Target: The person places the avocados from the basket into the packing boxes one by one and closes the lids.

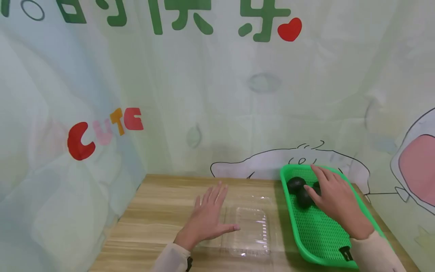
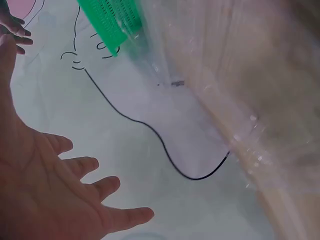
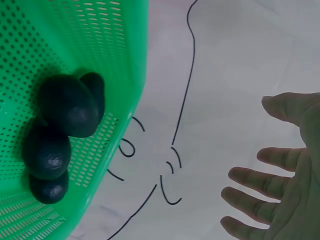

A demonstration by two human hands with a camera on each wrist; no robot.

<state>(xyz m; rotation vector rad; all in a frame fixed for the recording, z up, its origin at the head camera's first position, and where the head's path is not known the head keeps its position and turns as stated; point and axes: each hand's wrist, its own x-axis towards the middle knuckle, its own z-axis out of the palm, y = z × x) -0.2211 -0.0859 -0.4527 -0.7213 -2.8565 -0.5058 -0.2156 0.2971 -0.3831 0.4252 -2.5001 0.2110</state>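
Note:
My left hand [image 1: 206, 218] hovers over the left side of a clear plastic container [image 1: 252, 233], fingers spread and holding nothing. In the left wrist view its palm is bare, and the container [image 2: 220, 65] shows as a blurred transparent sheet. Above the green basket [image 1: 295, 230] is my right hand [image 1: 336, 200], fingers extended and palm bare in the right wrist view. Several dark, smooth, avocado-like ovals [image 3: 69, 105] lie together at the basket's far end. From the head, my right hand partly hides them.
Both the container and the basket rest on a wood-grain table [image 1: 163, 211]. Behind the table hangs a pale printed cloth [image 1: 204, 94] with lettering and cartoon drawings. A small black piece [image 1: 346, 253] shows at the basket's near end, beside my right sleeve.

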